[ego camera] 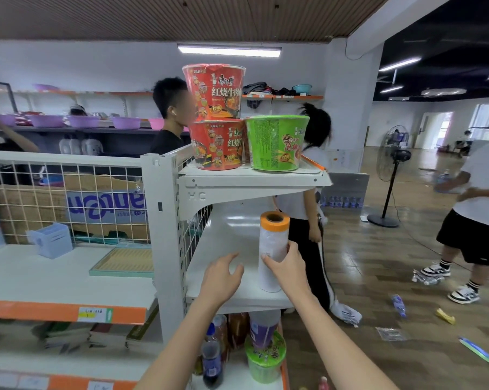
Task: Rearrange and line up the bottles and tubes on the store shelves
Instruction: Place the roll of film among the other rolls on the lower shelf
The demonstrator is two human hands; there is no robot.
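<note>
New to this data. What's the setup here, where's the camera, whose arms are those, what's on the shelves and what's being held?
There is no machine: a person works with bare hands, and the single picture comes from a wide-angle camera on their head, looking forward and down, so the two forearms rising from the bottom edge are theirs.

They face the end of a white store shelf unit. The right hand grips a white roll with an orange end, standing upright on the middle shelf. The left hand hovers beside it with relaxed fingers, holding nothing.

On the top shelf two red instant noodle cups are stacked, with a green noodle cup next to them. The shelf below holds a dark soda bottle and more cups. Other people stand behind, and litter lies on the wooden floor.
</note>
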